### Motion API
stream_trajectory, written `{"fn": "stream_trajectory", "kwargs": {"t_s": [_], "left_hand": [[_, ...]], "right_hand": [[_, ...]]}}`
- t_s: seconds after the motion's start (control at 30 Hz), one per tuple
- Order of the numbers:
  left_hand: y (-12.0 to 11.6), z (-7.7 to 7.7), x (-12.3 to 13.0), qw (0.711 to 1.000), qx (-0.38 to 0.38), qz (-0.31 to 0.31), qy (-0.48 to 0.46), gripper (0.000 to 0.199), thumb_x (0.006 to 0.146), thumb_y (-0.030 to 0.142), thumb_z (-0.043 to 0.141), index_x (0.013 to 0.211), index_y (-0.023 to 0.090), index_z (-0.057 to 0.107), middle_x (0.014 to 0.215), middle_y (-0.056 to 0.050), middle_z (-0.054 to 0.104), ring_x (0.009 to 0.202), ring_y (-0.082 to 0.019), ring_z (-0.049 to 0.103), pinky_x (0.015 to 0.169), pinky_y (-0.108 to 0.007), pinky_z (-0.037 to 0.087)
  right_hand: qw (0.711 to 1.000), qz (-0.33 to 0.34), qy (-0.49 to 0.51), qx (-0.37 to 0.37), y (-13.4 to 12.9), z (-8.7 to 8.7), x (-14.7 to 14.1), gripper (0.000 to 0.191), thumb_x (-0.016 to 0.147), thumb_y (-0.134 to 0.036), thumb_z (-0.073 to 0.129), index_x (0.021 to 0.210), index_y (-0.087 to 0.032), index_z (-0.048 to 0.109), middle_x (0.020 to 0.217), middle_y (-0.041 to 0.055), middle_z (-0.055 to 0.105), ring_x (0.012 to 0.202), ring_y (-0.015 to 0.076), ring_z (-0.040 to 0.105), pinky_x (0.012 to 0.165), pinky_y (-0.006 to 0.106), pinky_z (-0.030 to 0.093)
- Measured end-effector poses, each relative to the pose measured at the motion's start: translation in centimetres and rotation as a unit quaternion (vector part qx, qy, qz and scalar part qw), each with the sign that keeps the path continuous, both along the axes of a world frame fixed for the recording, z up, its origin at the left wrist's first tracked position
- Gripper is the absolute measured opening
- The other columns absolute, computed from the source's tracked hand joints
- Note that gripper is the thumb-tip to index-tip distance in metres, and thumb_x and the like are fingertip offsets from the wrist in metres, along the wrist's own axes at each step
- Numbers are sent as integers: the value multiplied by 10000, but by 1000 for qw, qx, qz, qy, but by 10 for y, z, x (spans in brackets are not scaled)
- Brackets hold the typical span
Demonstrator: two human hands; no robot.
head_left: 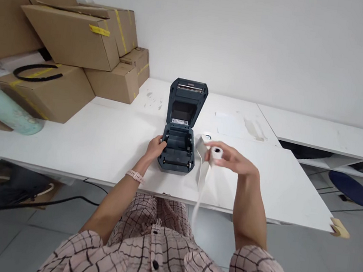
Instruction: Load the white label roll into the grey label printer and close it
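Observation:
A dark label printer [177, 149] stands on the white table with its lid [187, 103] raised, and its inner bay shows no roll. My left hand [156, 147] grips the printer's left side, thumb over the rim of the bay. To the right of the printer, my right hand [232, 159] holds a small white paper roll [216, 155] between thumb and fingers. A loose paper strip [198, 200] hangs down past the table's front edge. Close to the printer's right side sits another white roll [202, 145], partly behind my right fingers.
Cardboard boxes [77, 35] are stacked at the left, a black headband [39, 73] on one of them. A mint-green bottle [11, 109] leans at the far left. A dark blue stool [351, 188] stands beyond the right. The table's front edge [96, 176] runs before my body.

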State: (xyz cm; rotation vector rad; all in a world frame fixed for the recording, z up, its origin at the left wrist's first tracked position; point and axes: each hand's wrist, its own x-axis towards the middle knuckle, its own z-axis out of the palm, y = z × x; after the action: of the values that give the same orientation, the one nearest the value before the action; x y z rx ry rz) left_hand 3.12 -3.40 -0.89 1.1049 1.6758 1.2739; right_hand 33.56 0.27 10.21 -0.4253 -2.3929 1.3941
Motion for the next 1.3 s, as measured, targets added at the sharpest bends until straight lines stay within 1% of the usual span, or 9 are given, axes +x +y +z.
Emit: {"fn": "stream_trajectory", "kwargs": {"t_s": [0.07, 0.13, 0.3, 0.5, 0.63, 0.73, 0.83, 1.07, 1.3], "left_hand": [[1, -1, 0, 1000, 3, 12, -18, 338, 688, 208, 600, 1011, 145, 678, 747, -32, 640, 711, -176, 571, 658, -265, 425], [1, -2, 0, 999, 7, 17, -29, 365, 687, 205, 605, 1039, 142, 677, 735, -26, 635, 701, -170, 571, 652, -261, 424], [1, -4, -1, 999, 3, 12, -33, 398, 697, 219, 612, 1082, 136, 676, 660, -1, 591, 623, -149, 540, 609, -250, 411], [1, -7, -2, 999, -4, 21, -27, 444, 713, 257, 625, 1136, 133, 667, 611, 20, 540, 586, -141, 520, 591, -250, 399], [-1, -6, 1, 998, -16, 41, -52, 489, 708, 302, 667, 1170, 147, 643, 809, -43, 644, 696, -161, 589, 633, -264, 436], [-2, -3, 5, 991, -15, 22, -135, 536, 675, 325, 731, 1168, 152, 612, 1028, -100, 669, 815, -178, 631, 698, -277, 481], [-2, -1, 7, 978, -22, -8, -208, 558, 657, 337, 766, 1158, 167, 590, 1083, -108, 672, 843, -183, 645, 728, -294, 507], [-3, 7, 11, 979, -23, 4, -202, 478, 632, 263, 764, 1070, 156, 605, 951, -69, 687, 713, -143, 613, 660, -279, 491], [-9, 17, 13, 980, -29, 5, -195, 483, 636, 255, 760, 1086, 165, 610, 963, -74, 703, 767, -164, 645, 692, -286, 502]], "right_hand": [[992, 9, -81, 92, 11, 22, -42, 550, 950, -350, 534, 1466, -251, 371, 1233, 100, 631, 1071, 232, 605, 918, 402, 476], [965, -12, -194, 177, 24, 25, -87, 570, 942, -302, 517, 1482, -223, 352, 1308, 131, 606, 1086, 268, 615, 923, 434, 481], [877, -16, -397, 271, 53, -17, -159, 678, 879, -238, 586, 1497, -121, 333, 1389, 211, 554, 1217, 355, 580, 943, 434, 489], [885, -34, -356, 296, 35, -32, -142, 614, 880, -182, 569, 1468, -132, 397, 1374, 163, 587, 1224, 315, 587, 969, 410, 496], [902, -82, -247, 345, -20, -35, -114, 418, 931, -91, 432, 1323, -134, 570, 1364, 145, 600, 1251, 281, 574, 1028, 434, 477], [904, -131, -213, 347, -63, -47, -101, 403, 985, -145, 373, 1344, -117, 553, 1425, 167, 541, 1306, 278, 535, 1050, 446, 481], [899, -181, -204, 344, -89, -60, -99, 427, 1002, -182, 366, 1397, -87, 498, 1486, 178, 465, 1394, 277, 435, 1120, 450, 426], [880, -238, -226, 343, -108, -67, -118, 435, 983, -221, 437, 1400, -111, 494, 1512, 175, 430, 1408, 318, 404, 1077, 500, 451], [867, -249, -245, 355, -116, -62, -129, 427, 987, -280, 452, 1390, -147, 498, 1495, 202, 440, 1387, 358, 410, 1007, 522, 471]]}}
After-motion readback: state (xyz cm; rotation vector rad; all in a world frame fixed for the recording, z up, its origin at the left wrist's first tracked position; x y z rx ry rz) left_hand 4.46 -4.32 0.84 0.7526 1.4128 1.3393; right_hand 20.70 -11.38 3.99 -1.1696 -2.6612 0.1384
